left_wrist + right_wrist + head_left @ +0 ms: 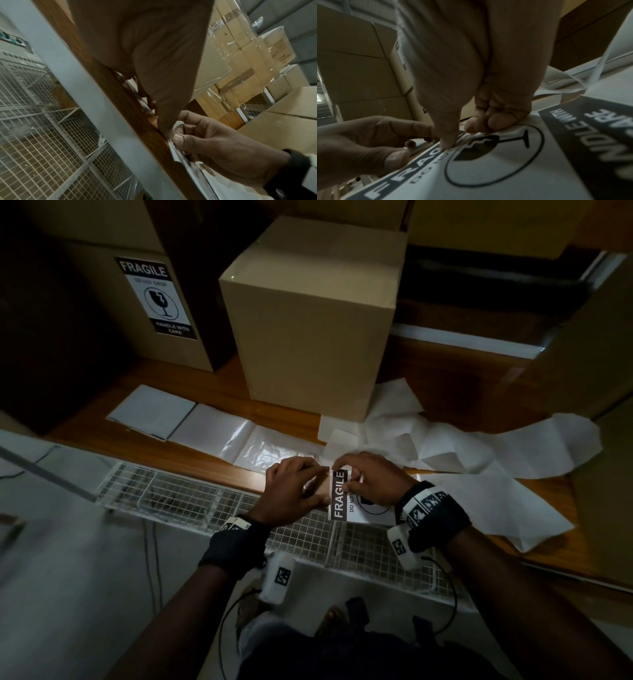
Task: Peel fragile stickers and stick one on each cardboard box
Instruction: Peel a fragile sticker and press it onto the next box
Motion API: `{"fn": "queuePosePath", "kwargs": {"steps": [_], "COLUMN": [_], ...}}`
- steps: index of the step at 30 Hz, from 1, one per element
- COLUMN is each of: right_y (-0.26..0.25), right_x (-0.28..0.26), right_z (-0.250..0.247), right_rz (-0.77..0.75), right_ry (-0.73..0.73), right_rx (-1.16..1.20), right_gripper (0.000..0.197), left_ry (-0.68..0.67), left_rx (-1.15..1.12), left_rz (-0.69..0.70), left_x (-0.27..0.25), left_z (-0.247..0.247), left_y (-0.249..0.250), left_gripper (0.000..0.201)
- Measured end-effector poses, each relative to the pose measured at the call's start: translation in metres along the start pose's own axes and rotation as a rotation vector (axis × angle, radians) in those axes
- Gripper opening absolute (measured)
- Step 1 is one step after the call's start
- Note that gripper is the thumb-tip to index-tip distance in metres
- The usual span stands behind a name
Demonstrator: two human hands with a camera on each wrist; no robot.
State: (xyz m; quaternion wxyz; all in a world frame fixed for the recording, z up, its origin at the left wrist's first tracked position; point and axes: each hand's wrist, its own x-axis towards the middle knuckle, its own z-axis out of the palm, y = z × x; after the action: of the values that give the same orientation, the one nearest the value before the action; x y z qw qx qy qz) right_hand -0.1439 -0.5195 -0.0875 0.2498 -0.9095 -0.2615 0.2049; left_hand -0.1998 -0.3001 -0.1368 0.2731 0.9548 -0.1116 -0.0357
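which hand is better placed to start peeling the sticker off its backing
Right, probably: the right hand already pinches the fragile sticker at its top corner, while the left hand holds the edge beside it, steadying.

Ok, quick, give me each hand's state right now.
Left hand: pinching the FRAGILE sticker at its top edge.
Right hand: fingers curled, pinching the same sticker's corner.

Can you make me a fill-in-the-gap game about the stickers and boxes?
1. Both hands pick at a sticker whose biggest word is ____.
2. The plain box in the middle has ____ sticker showing.
3. The box on the left already wears ____ sticker.

Missing words: FRAGILE; no; one
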Motion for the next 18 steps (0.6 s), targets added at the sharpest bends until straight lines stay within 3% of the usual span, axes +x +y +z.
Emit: {"fn": "queuePosePath", "kwargs": {"steps": [14, 18], "right_y": [0.009, 0.013], "right_x": [-0.003, -0.005], "right_z": [0.003, 0.005], "right_rz": [0.005, -0.011], "right_ry": [0.058, 0.084], "right_rx": [0.08, 0.13], "right_gripper": [0.012, 0.009], "left_ry": [0.017, 0.076], "left_rx": [0.023, 0.026], "left_rz": [0.027, 0.026], "left_x": [0.001, -0.001], "left_z": [0.002, 0.004], "left_y": [0.003, 0.006], "left_gripper": [0.069, 0.061]}}
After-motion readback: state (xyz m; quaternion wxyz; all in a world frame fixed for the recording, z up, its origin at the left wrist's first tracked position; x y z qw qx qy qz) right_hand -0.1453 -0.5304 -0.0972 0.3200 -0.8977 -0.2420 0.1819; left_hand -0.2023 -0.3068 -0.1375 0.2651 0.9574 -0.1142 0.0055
